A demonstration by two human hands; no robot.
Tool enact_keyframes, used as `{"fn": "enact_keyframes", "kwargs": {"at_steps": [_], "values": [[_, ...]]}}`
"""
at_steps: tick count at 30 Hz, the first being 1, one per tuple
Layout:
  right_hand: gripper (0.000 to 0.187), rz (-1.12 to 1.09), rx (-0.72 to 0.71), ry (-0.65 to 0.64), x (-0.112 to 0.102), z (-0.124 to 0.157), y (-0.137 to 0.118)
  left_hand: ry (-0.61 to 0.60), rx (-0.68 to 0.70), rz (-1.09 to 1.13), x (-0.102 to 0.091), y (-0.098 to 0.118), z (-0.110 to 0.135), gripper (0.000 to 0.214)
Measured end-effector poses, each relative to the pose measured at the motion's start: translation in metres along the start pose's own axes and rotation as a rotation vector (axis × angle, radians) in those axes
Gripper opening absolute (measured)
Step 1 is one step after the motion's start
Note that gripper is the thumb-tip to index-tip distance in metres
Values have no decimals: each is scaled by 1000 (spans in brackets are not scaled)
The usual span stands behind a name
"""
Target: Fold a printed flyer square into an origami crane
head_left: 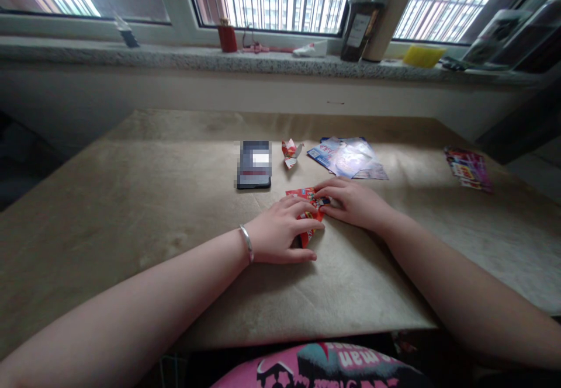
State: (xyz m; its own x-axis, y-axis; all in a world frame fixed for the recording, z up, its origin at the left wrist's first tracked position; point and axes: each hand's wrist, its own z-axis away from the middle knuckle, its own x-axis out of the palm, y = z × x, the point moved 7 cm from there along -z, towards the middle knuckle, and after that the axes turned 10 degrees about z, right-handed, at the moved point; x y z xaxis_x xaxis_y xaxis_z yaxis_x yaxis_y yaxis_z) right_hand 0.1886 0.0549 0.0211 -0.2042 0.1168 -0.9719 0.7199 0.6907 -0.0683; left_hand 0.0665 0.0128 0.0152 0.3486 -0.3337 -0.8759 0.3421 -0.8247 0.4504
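A small red printed paper (307,201) lies on the tan table (131,201) in front of me. My left hand (283,233), with a silver bangle on the wrist, rests on its left part with the fingers curled over it. My right hand (350,201) presses on its right edge, fingers together and laid flat. Most of the paper is hidden under both hands. A folded red and white paper piece (291,152) stands just beyond them.
A dark phone (255,165) lies left of the folded piece. A clear plastic packet with blue print (348,157) and a pink printed sheet (468,169) lie to the right. The windowsill (263,61) holds a red cup, bottles and a yellow sponge.
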Motion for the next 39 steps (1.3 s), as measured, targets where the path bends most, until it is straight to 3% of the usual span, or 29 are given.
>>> {"fn": "enact_keyframes", "kwargs": {"at_steps": [7, 15, 24, 39], "values": [[26, 268, 140, -6, -5, 2, 9, 48, 10, -25, -3, 1, 0, 30], [29, 302, 185, -31, -6, 6, 12, 66, 26, -109, -13, -11, 2, 35], [22, 86, -62, 23, -3, 7, -6, 105, -10, -248, -20, -28, 5, 30], [29, 156, -151, 64, -4, 1, -26, 87, -41, -368, -13, -20, -2, 34]]}}
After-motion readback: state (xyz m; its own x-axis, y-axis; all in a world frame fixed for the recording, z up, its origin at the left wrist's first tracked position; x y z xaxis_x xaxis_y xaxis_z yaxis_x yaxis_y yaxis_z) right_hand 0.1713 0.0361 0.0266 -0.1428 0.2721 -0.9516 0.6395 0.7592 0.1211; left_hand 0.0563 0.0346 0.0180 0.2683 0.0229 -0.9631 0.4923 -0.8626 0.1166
